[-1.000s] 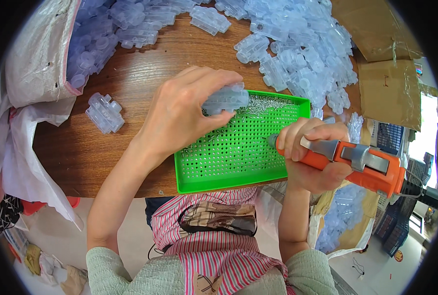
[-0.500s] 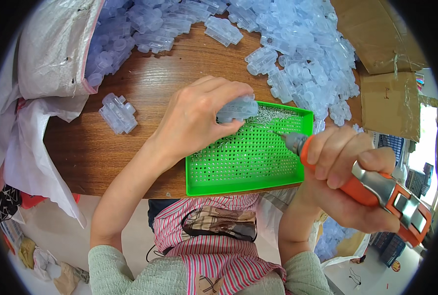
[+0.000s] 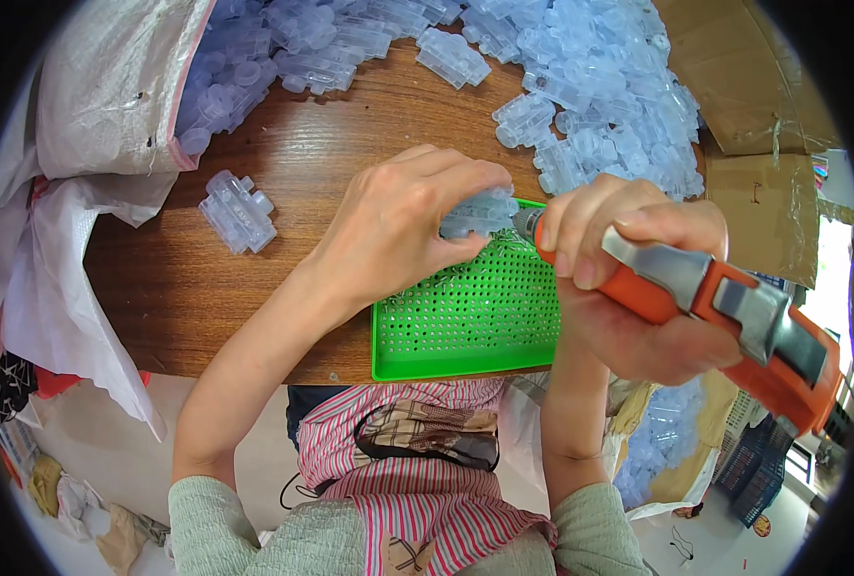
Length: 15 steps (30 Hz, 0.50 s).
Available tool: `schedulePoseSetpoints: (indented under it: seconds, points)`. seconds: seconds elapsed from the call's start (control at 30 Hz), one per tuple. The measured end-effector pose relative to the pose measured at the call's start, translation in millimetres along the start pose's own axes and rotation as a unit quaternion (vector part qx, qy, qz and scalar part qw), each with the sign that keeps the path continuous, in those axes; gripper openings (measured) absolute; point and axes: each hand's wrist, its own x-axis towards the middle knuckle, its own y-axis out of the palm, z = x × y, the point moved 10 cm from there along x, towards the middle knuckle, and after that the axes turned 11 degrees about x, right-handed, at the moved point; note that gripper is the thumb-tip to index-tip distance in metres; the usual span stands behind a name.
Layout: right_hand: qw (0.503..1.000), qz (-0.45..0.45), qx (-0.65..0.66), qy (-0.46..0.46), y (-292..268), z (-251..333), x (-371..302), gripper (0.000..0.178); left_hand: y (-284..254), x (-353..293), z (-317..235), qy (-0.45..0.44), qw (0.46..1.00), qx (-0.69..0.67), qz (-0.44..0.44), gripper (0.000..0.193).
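Note:
My left hand (image 3: pixel 403 216) pinches a clear plastic part (image 3: pixel 478 213) between thumb and fingers, over the far side of a green perforated tray (image 3: pixel 465 367). Wrapped round an orange and silver power screwdriver (image 3: pixel 672 288), my right hand (image 3: pixel 628 235) holds its metal nose up against the right end of that part. The bit itself is hidden, so I cannot tell whether it sits in a screw. Small silver screws (image 3: pixel 437 280) lie in the tray's holes and loose near its far end; my right hand and the tool cover its right side.
One clear part (image 3: pixel 238 213) lies alone on the wooden table (image 3: pixel 206 317) at left. Heaped clear parts (image 3: pixel 609 86) cover the back and right. A white woven sack (image 3: pixel 110 96) stands at far left, a cardboard box (image 3: pixel 763 206) at right. Below right, an open bag (image 3: pixel 662 446) holds more parts.
My right hand has brought the screwdriver left and up from over the tray to the clear part. My left hand, still gripping that part, has shifted slightly right in view.

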Motion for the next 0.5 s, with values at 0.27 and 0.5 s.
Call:
schedulePoseSetpoints:
  seconds: [0.27, 0.5]
  points:
    - [0.998, -0.032, -0.046, -0.018, -6, 37, 10, 0.079, -3, -2, -9, 0.029, 0.999, 0.021, -0.015, 0.05]
    - [0.993, -0.099, -0.059, 0.001, -26, 41, -16, 0.077, 14, -10, -70, 0.108, 0.984, 0.051, 0.133, 0.056]
